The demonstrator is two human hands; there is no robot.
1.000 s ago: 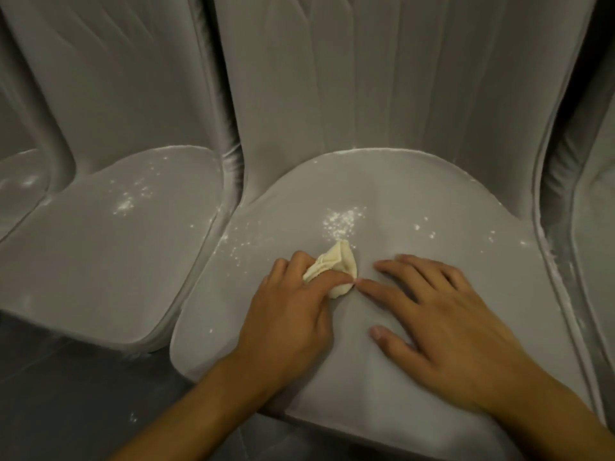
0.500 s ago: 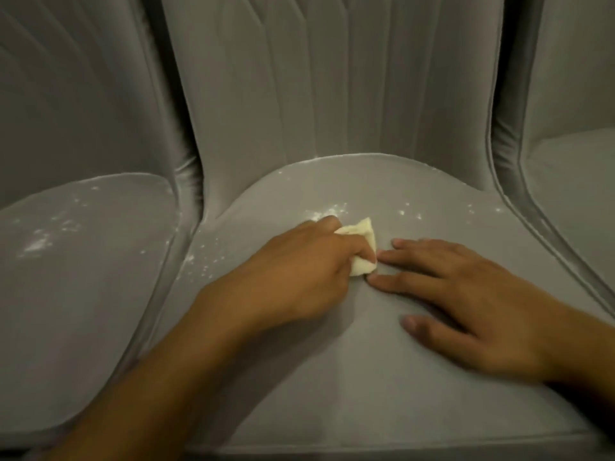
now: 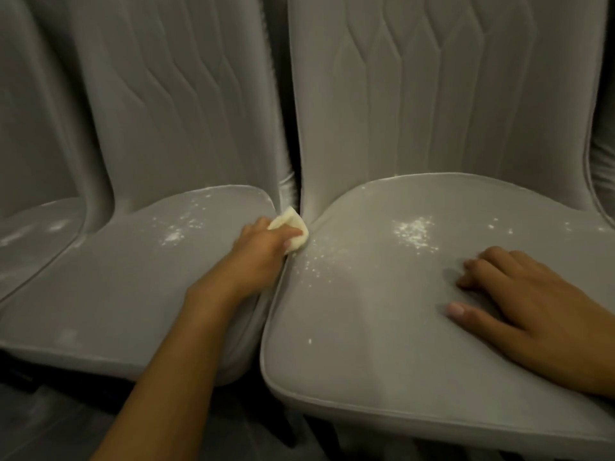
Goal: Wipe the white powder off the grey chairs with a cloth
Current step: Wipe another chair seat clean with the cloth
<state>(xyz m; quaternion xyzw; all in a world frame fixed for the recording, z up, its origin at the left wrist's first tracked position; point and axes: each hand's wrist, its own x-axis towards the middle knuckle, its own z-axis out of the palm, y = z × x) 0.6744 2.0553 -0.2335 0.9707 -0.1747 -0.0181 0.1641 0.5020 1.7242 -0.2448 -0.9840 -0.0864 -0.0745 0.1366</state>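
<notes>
Two grey upholstered chairs stand side by side. The right chair (image 3: 382, 327) has a patch of white powder (image 3: 414, 232) in mid-seat and scattered specks near its left edge. Powder (image 3: 176, 232) also lies on the left chair's seat (image 3: 116, 294). My left hand (image 3: 259, 251) grips a small cream cloth (image 3: 293, 227) at the gap between the two seats, against the right seat's left edge. My right hand (image 3: 519, 301) rests flat on the right seat, fingers spread, just below the big powder patch.
A third grey seat (image 3: 30, 234) with faint powder shows at the far left. The tall stitched backrests (image 3: 449, 94) rise behind the seats. Dark floor (image 3: 50, 427) lies below the front edges.
My left hand has carried the cloth leftward from the middle of the right seat to its left edge by the gap. The view has swung left; the right hand stays on the seat.
</notes>
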